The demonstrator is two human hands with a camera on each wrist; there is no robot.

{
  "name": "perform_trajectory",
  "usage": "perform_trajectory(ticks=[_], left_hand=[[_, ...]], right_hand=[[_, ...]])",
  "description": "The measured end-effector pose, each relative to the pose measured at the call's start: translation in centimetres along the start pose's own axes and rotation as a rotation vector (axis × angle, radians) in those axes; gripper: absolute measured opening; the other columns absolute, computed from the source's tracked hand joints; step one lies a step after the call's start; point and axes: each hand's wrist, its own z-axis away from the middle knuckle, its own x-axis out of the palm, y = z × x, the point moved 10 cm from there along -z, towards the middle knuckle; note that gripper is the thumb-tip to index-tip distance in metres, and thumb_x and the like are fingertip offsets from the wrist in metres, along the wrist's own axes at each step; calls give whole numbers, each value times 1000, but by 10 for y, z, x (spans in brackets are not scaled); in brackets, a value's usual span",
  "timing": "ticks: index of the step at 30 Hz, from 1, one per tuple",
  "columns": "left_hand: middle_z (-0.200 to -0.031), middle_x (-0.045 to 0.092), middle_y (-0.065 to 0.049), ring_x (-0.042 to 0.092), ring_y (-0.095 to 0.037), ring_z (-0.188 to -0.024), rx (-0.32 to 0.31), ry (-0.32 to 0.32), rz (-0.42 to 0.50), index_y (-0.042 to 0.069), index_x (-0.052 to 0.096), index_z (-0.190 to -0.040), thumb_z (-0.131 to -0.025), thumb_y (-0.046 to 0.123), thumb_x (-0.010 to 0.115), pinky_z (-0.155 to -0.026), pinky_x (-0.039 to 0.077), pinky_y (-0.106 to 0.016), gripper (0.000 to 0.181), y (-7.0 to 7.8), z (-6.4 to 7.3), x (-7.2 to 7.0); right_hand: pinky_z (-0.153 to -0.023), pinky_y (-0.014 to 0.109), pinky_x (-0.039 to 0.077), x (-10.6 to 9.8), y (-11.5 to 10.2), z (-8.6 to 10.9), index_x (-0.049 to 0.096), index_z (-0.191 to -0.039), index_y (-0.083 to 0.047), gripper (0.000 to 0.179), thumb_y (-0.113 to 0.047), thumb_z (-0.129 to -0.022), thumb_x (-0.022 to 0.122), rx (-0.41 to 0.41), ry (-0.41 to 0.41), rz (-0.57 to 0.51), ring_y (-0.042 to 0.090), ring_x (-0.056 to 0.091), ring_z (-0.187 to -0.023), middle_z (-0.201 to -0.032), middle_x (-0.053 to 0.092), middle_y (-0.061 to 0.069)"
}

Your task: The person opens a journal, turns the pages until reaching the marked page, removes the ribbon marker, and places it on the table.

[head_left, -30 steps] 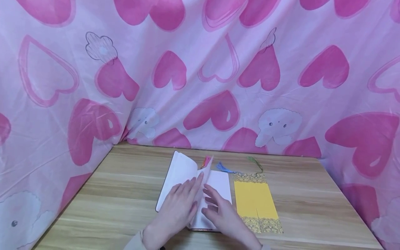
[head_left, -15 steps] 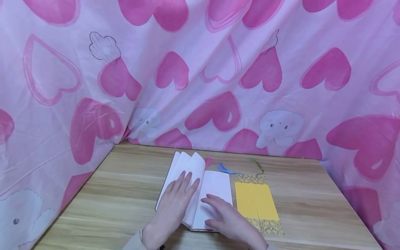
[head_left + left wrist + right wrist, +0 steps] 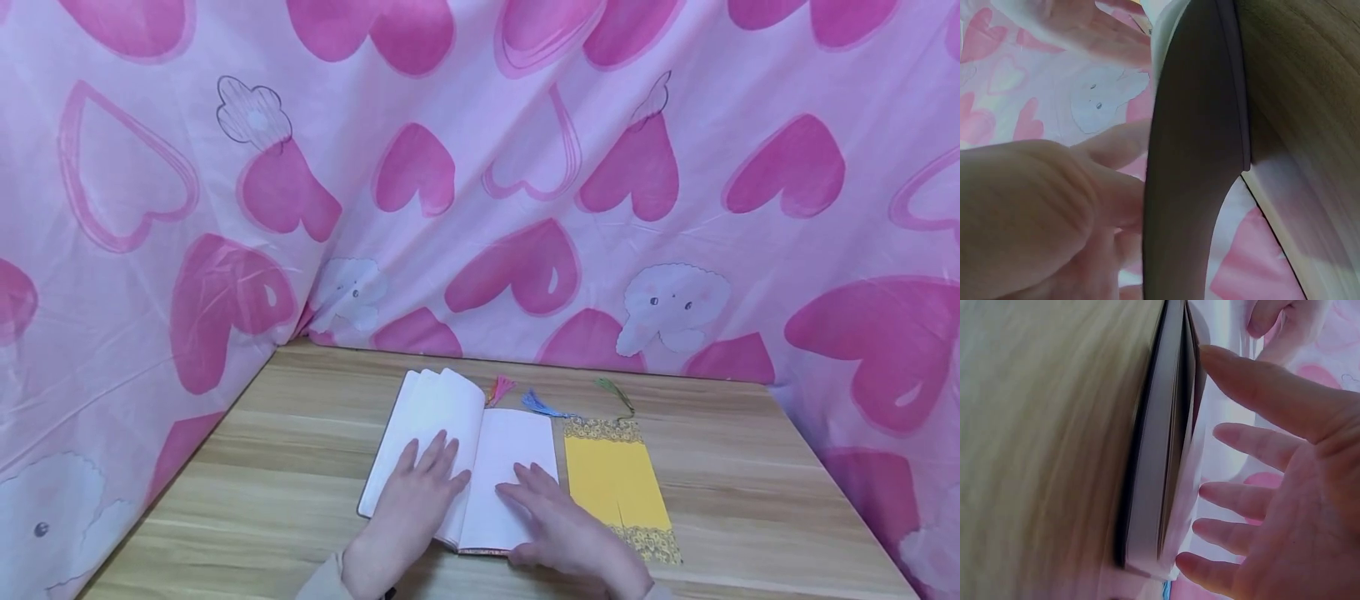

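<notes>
An open notebook with blank white pages lies on the table. My left hand rests with fingers spread on its left pages, several of which stand slightly fanned at the top. On the right page my right hand lies toward the lower right corner, its fingers extended. The right wrist view shows those fingertips at the page surface and the notebook's page block from the side. In the left wrist view the dark underside of the raised left part hides most of the left fingers.
Right of the notebook lies yellow card with lacy black-and-gold bands; whether it is one piece or two I cannot tell. A blue tassel and a green tassel lie above it. A pink tassel sticks out behind the notebook.
A page that stood upright has turned over to the left, and the left pages now lie flatter. My left hand moved left and down with them; my right hand drew back toward the lower right.
</notes>
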Motion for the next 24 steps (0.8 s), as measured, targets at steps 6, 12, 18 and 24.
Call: perform_trajectory(ticks=[6, 12, 18, 24], left_hand=[[-132, 59, -11, 47, -31, -130, -36, 11, 14, 19, 74, -109, -82, 7, 69, -102, 40, -53, 30, -3, 0, -1], [-125, 64, -7, 52, -27, -126, -25, 2, 53, 12, 72, -97, -71, 5, 77, -103, 38, -54, 27, -1, 0, -4], [-121, 65, -6, 56, -28, -120, -37, -28, 59, 13, 71, -98, -79, 9, 71, -101, 40, -54, 19, -2, -1, -1], [-119, 65, -6, 56, -29, -119, -28, -18, 53, 14, 70, -98, -83, 19, 72, -99, 42, -54, 16, -1, -1, 0]], right_hand=[[-112, 64, 18, 3, 9, 0, 44, -146, -13, 87, -31, -72, 86, 20, -41, 1, 45, 15, -144, -157, 23, 22], [-110, 67, 19, 6, 18, 0, 38, -150, -14, 96, -34, -70, 87, 58, -71, 55, 46, 13, -144, -158, 20, 23], [-109, 69, 18, 4, 20, 2, 39, -150, -15, 90, -36, -74, 82, 61, -86, 46, 46, 17, -143, -156, 29, 19], [-111, 65, 20, 3, 16, 4, 43, -148, -15, 78, -27, -77, 76, 28, -114, 49, 45, 21, -142, -154, 33, 18]])
